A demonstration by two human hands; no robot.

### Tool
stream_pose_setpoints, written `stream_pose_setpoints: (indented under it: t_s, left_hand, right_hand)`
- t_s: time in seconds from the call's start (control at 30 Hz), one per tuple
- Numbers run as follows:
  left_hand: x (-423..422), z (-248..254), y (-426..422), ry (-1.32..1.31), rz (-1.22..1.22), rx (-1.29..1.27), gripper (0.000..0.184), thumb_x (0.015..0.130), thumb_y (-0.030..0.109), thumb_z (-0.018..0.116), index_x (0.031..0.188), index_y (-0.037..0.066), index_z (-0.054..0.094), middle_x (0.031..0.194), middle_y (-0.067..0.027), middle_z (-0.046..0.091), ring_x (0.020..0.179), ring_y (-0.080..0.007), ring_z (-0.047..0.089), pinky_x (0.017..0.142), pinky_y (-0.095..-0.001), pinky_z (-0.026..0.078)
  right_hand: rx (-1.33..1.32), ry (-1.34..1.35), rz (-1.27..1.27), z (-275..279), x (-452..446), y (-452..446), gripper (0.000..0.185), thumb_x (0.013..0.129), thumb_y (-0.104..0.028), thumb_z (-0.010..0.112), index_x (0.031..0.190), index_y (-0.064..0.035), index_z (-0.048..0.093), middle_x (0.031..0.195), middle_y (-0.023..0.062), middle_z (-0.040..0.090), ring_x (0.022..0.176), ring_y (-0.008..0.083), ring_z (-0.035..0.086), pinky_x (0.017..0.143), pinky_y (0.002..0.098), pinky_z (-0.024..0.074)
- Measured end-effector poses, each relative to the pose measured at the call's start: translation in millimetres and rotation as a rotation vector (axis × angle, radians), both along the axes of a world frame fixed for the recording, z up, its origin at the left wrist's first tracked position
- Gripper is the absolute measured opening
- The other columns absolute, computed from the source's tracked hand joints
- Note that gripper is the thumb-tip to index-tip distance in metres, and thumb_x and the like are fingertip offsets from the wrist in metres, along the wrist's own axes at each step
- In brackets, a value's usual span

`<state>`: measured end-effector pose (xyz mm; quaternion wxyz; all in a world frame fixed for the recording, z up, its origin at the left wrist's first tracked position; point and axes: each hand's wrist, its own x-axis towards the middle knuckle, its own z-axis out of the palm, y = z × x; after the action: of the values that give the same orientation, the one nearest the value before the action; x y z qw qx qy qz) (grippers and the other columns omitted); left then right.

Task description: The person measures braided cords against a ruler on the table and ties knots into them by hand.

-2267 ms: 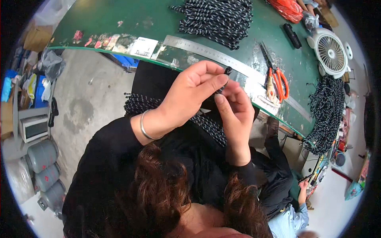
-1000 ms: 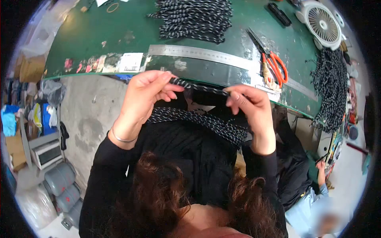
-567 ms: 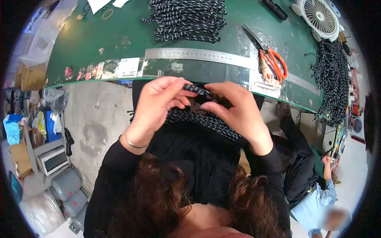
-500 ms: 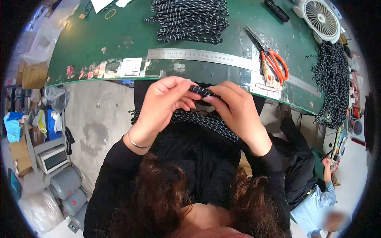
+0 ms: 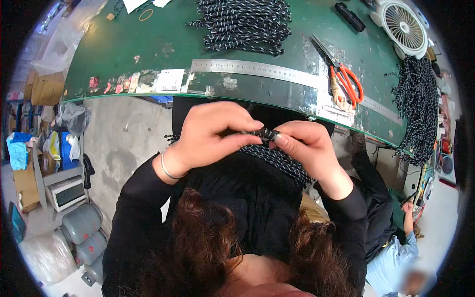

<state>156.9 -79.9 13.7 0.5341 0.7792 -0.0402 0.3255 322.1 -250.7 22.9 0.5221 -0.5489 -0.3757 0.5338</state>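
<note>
Grasping a short black cord flecked with white (image 5: pixel 267 134) with both the left hand (image 5: pixel 210 136) and the right hand (image 5: pixel 309 146). Pinching on the left between thumb and index finger, with knuckles up; pinching on the right between thumb and curled fingers, from the opposite side. Running crosswise to the body from one set of fingertips to the other, close to level along the long axis. Touching both hands, so nearer to neither. Impossible to tell the hidden length inside each grip, or the exact position of either tip.

Held above the lap, just short of the near edge of the green-topped surface (image 5: pixel 168 29). Roughly in line with the long steel ruler (image 5: pixel 257 68) beyond. Below, partly covered by the hands: a loose bundle of matching black-and-white cords (image 5: pixel 278 160), slanting down toward the right. Past the ruler: a thick pile of similar cords (image 5: pixel 242 27). Nearer to the right hand than to the left, but untouched: metal scissors with orange handles (image 5: pixel 350 84). Judging by the closeness of the fingertips, little free cord between the two pinches.
</note>
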Motion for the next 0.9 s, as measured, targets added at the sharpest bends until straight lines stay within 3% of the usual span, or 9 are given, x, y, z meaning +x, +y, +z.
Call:
stream_pose_setpoints:
  t_s: [0.1, 0.13, 0.27, 0.3, 0.47, 0.6, 0.63, 0.77, 0.9]
  left_hand:
    - [-3, 19, -1, 0.561, -0.204, -0.878, 0.012, 0.085, -0.003, 0.071, 0.096, -0.001, 0.071, 0.083, -0.0077, 0.071, 0.065, -0.0107, 0.063, 0.058, -0.0197, 0.05]
    - [-4, 19, -2, 0.561, -0.203, -0.878, 0.012, 0.085, -0.003, 0.071, 0.096, -0.001, 0.071, 0.083, -0.0077, 0.071, 0.065, -0.0107, 0.063, 0.058, -0.0197, 0.05]
    - [-2, 12, -3, 0.379, -0.152, -0.415, 0.011, 0.084, -0.004, 0.072, 0.095, -0.002, 0.072, 0.083, -0.0055, 0.071, 0.063, -0.0099, 0.063, 0.057, -0.0193, 0.048]
    - [-1, 11, -2, 0.381, -0.157, -0.415, 0.011, 0.084, -0.004, 0.072, 0.095, -0.002, 0.072, 0.083, -0.0055, 0.071, 0.063, -0.0099, 0.063, 0.057, -0.0193, 0.048]
    - [1, 8, 2, 0.09, -0.087, 0.107, 0.011, 0.082, -0.003, 0.073, 0.093, -0.001, 0.071, 0.083, -0.0057, 0.07, 0.065, -0.0099, 0.062, 0.056, -0.0208, 0.047]
    - [0, 17, 0, 0.606, -0.338, -1.031, 0.014, 0.079, -0.003, 0.075, 0.093, -0.001, 0.071, 0.084, -0.0057, 0.07, 0.068, -0.0104, 0.061, 0.057, -0.0234, 0.047]
    - [0, 15, 0, 0.608, -0.339, -1.03, 0.014, 0.079, -0.003, 0.075, 0.093, -0.001, 0.071, 0.084, -0.0057, 0.07, 0.068, -0.0104, 0.061, 0.057, -0.0234, 0.047]
    - [-3, -2, 1, 0.241, -0.14, -0.115, 0.024, 0.076, -0.009, 0.075, 0.097, -0.001, 0.068, 0.091, -0.0107, 0.07, 0.074, -0.0188, 0.064, 0.063, -0.0274, 0.051]
    - [0, 4, 5, 0.063, -0.085, 0.165, 0.025, 0.076, -0.01, 0.074, 0.098, -0.001, 0.067, 0.091, -0.0114, 0.07, 0.077, -0.0175, 0.064, 0.064, -0.0246, 0.051]
  right_hand:
    - [0.448, -1.029, 0.01, 14, -4, 3, 0.007, 0.089, -0.006, 0.069, 0.092, -0.0004, 0.07, 0.07, 0.002, 0.058, 0.053, 0.0135, 0.043, 0.05, 0.0247, 0.0347]
    - [0.449, -1.029, 0.011, 13, -5, 3, 0.007, 0.089, -0.006, 0.069, 0.092, -0.0004, 0.07, 0.07, 0.002, 0.058, 0.053, 0.0135, 0.043, 0.05, 0.0247, 0.0347]
    - [0.287, -0.339, -0.07, 2, -7, 3, 0.012, 0.091, -0.007, 0.065, 0.088, 0.004, 0.07, 0.068, 0.0008, 0.056, 0.053, 0.0117, 0.042, 0.047, 0.0241, 0.0318]
    - [0.285, -0.339, -0.075, 5, -7, 2, 0.012, 0.091, -0.007, 0.065, 0.088, 0.004, 0.07, 0.068, 0.0008, 0.056, 0.053, 0.0117, 0.042, 0.047, 0.0241, 0.0318]
    - [-0.177, 0.221, -0.024, 21, -9, 2, 0.015, 0.093, -0.008, 0.063, 0.084, 0.0037, 0.069, 0.067, 0.0009, 0.055, 0.051, 0.0096, 0.04, 0.047, 0.0229, 0.0291]
    - [0.225, -0.342, -0.016, 6, -10, 8, 0.017, 0.096, -0.01, 0.062, 0.086, -0.001, 0.071, 0.068, -0.0011, 0.056, 0.054, 0.0063, 0.04, 0.051, 0.0184, 0.0288]
    - [0.225, -0.341, -0.018, 7, -9, 8, 0.017, 0.096, -0.01, 0.062, 0.086, -0.001, 0.071, 0.068, -0.0011, 0.056, 0.054, 0.0063, 0.04, 0.051, 0.0184, 0.0288]
    - [-0.247, 0.597, 0.048, 13, 1, 6, 0.017, 0.098, -0.012, 0.06, 0.089, -0.0024, 0.07, 0.067, -0.0013, 0.055, 0.054, 0.0038, 0.039, 0.049, 0.0163, 0.0267]
    - [-0.211, 0.772, 0.043, 3, -3, 7, 0.014, 0.097, -0.012, 0.06, 0.092, -0.0026, 0.069, 0.066, -0.0004, 0.056, 0.052, 0.0035, 0.039, 0.047, 0.0162, 0.0271]
